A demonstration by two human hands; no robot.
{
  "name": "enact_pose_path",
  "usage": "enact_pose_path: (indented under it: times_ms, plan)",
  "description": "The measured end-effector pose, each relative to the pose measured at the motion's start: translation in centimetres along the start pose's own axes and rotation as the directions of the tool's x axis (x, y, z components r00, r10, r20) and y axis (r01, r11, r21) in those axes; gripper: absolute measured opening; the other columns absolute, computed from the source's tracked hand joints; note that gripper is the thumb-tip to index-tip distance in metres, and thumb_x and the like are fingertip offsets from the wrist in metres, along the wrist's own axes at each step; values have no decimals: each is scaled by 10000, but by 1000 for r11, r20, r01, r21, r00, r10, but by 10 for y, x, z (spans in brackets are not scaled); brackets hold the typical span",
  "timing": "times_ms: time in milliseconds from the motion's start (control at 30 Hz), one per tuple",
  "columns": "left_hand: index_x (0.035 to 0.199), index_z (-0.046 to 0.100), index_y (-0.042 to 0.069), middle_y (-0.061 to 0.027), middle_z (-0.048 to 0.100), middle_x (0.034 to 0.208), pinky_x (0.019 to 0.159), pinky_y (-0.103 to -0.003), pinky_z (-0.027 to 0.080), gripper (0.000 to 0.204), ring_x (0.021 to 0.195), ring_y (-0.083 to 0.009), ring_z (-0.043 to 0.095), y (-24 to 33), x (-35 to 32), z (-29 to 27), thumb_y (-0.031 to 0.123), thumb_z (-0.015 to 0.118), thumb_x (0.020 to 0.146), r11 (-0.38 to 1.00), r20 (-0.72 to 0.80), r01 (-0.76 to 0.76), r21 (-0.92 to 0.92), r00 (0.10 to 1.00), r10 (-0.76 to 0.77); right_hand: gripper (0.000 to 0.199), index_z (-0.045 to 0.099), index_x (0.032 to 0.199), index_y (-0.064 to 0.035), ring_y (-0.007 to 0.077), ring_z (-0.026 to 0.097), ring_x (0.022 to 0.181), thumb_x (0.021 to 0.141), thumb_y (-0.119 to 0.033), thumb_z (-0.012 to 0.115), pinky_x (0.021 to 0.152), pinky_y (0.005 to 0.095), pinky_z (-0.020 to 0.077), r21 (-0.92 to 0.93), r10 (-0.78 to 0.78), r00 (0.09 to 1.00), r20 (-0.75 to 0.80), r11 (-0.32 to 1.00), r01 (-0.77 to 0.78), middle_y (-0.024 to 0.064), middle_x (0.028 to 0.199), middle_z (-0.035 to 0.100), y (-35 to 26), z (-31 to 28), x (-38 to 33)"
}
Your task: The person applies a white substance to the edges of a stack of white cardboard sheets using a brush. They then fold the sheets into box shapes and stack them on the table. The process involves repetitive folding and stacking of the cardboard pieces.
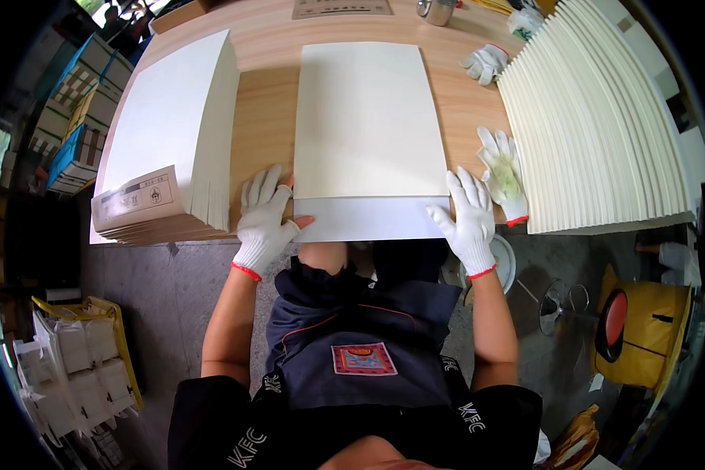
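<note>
A large cream sheet (368,121) lies on the wooden table in front of me. Along its near edge shows a white strip (368,218), which reaches the table's front edge. My left hand (266,215), in a white knit glove with bare thumb and index tips, rests at the left side, its thumb touching the white strip's end. At the right side, my right hand (467,215) wears a similar glove with a red cuff; its thumb lies on the strip's right end and its fingers are stretched forward. Both hands have their fingers apart. Whether the cream piece is one sheet or several I cannot tell.
A tall paper stack (168,117) with a printed slip (137,200) stands at left. Many cream folded sheets (595,125) fill the right. Loose gloves (504,172) lie beside them, near a metal cup (436,11). A bucket (505,262) stands under the table.
</note>
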State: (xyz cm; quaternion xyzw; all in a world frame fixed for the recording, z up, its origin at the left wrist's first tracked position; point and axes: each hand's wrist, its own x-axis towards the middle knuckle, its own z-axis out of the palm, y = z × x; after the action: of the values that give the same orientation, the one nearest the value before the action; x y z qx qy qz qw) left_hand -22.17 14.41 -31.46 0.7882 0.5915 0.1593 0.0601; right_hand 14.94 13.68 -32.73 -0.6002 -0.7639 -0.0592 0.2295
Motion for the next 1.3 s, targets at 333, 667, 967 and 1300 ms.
enact_pose_path:
  times_ms: [333,667,967,1300]
  plan:
    - [1135,624,22,-197,417,1504,1168,-541,236,652,1392,-419,343,-5,0,6,497,793,722,1000,-23,-19,19,1000,20,701,574,1338,-15,360,469,1295,876,-539,632,1125,489,329,-16,-7,1000,-9,1000,7,179,1401,531,0,0,-1]
    - [1193,605,55,-189,425,1504,1122,-495,336,647,1371,-439,368,4,0,-5,425,824,710,996,3,31,78,999,-32,701,559,1339,5,352,479,1291,863,-498,669,1124,483,331,18,-9,1000,-17,1000,9,179,1392,539,1,1,-1]
    - [1211,617,176,-37,584,1163,912,-421,520,758,1157,-303,555,49,16,-33,382,907,541,976,97,-216,-39,971,218,738,535,1374,2,356,490,1293,858,-505,679,1121,477,344,31,3,999,-35,1000,-2,187,1399,543,2,1,-1]
    - [1234,619,190,-44,603,1126,839,-441,539,771,1097,-304,586,52,19,-37,468,876,562,967,132,-253,41,960,246,753,539,1378,-6,352,495,1297,853,-528,680,1128,471,346,16,4,999,-51,1000,-3,185,1398,549,7,7,-4]
